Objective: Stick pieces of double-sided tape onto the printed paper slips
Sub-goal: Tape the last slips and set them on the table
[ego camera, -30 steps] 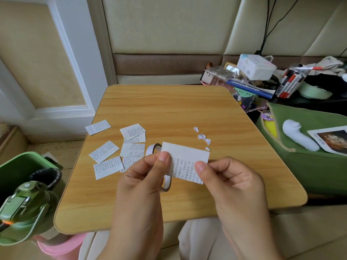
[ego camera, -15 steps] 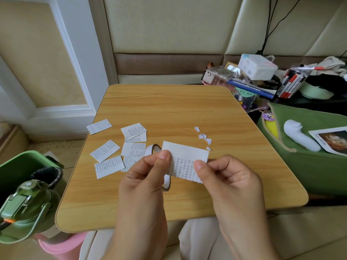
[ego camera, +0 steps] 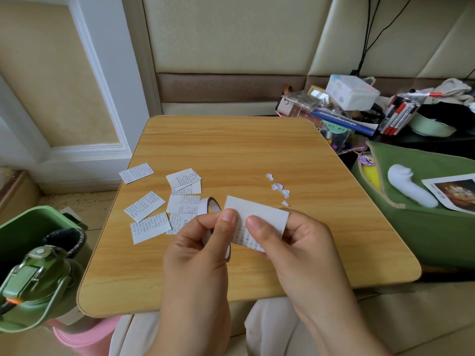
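Two hands meet above the near half of a wooden worktop [ego camera: 257, 150], pinching one printed paper slip [ego camera: 259, 219] between them: the left hand [ego camera: 200, 255] nips its left edge with thumb and forefinger, with a roll of double-sided tape [ego camera: 209, 205] showing behind its fingers, while the right hand [ego camera: 303, 250] clamps thumb and fingers on the slip's right part. More printed slips [ego camera: 145, 205] lie scattered and partly overlapping on the worktop's left side, and small white paper scraps [ego camera: 279, 187] sit just beyond the held slip. A green bottle [ego camera: 33, 286] stands off the worktop's left edge.
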